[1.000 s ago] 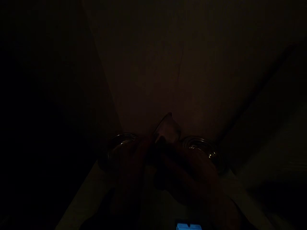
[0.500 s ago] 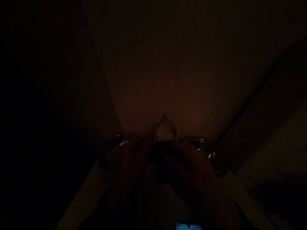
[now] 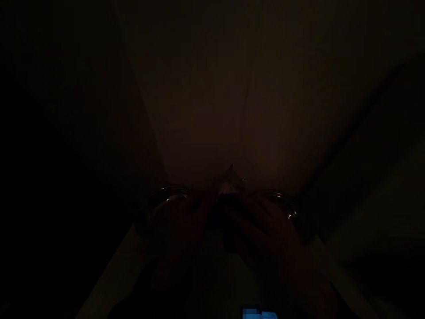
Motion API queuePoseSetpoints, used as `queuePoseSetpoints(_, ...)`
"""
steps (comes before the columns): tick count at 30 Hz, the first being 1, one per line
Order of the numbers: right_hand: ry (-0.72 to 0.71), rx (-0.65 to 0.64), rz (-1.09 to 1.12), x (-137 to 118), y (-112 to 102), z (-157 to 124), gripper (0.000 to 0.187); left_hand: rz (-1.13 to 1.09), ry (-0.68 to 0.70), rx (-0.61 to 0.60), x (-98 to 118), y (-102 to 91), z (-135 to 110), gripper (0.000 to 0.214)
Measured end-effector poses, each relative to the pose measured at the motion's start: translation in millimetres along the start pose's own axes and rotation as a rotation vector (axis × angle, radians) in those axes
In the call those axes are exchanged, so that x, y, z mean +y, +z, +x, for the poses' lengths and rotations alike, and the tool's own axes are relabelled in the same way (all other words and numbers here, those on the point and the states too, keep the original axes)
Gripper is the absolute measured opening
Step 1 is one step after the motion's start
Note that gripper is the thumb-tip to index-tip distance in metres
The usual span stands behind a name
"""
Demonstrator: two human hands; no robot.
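Note:
The scene is almost black. My left hand (image 3: 181, 226) and my right hand (image 3: 262, 235) meet low in the middle, fingers bunched together around a small pale, shiny thing (image 3: 229, 184) that sticks up between them; I cannot name it. A round metal dish (image 3: 162, 201) lies just left of the hands and another metal dish (image 3: 288, 208) just right of them.
The dishes rest on a pale surface (image 3: 113, 274) that narrows toward a wall corner (image 3: 247, 102). A small blue-lit patch (image 3: 260, 313) shows at the bottom edge. Everything else is lost in darkness.
The light has dimmed since half a second ago. The pale thing between my fingers sits slightly lower and shows less; my hands stay in the same place.

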State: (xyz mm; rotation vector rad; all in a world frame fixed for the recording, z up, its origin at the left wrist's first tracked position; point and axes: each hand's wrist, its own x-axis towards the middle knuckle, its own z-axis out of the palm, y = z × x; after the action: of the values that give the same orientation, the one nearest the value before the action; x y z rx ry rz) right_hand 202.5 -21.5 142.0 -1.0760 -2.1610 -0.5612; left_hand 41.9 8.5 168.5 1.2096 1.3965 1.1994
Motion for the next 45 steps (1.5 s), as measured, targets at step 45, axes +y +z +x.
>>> queuePoseSetpoints(45,-0.003,0.027,0.003,-2.4,-1.1,0.6,0.034,-0.044,-0.109,-0.07,4.2,4.3,-4.9,0.025)
